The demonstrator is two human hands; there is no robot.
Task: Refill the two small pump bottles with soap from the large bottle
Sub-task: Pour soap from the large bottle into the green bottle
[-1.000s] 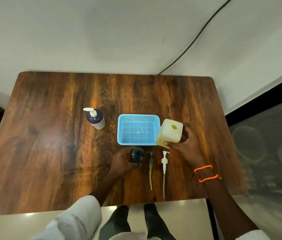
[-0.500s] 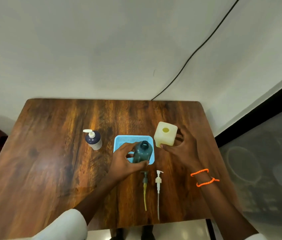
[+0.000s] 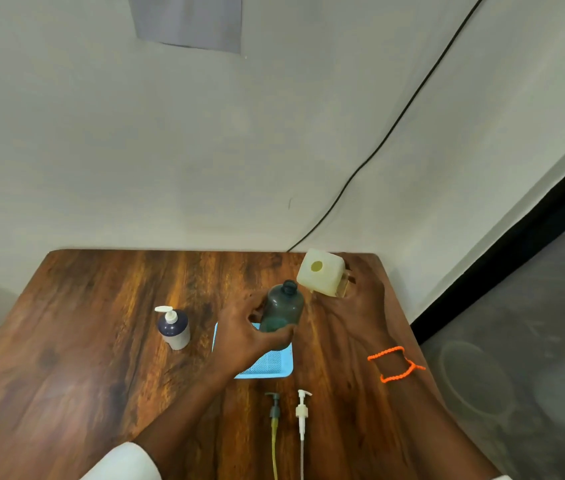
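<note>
Wood-grain brown table (image 3: 101, 341), wall-side corner. Pale yellow cube-shaped plastic soap jug (image 3: 320, 271) tilted above the far right part, round mouth uncapped and facing the camera; right hand (image 3: 360, 303) grips it from behind, orange cord bracelets (image 3: 395, 363) on that wrist. Light blue mesh plastic tray (image 3: 267, 367) mid-table, contents hidden by the arm. Dark green translucent pump bottle (image 3: 282, 308), neck open, held tilted over the tray, left hand (image 3: 249, 336) wrapped round its lower body; fill level unclear. Navy bottle with white pump and pale base (image 3: 173, 327) upright, left of the tray, capped. Near edge: dark pump head with yellowish tube (image 3: 274, 420) beside white pump head with clear tube (image 3: 302, 415), both lying flat.
</note>
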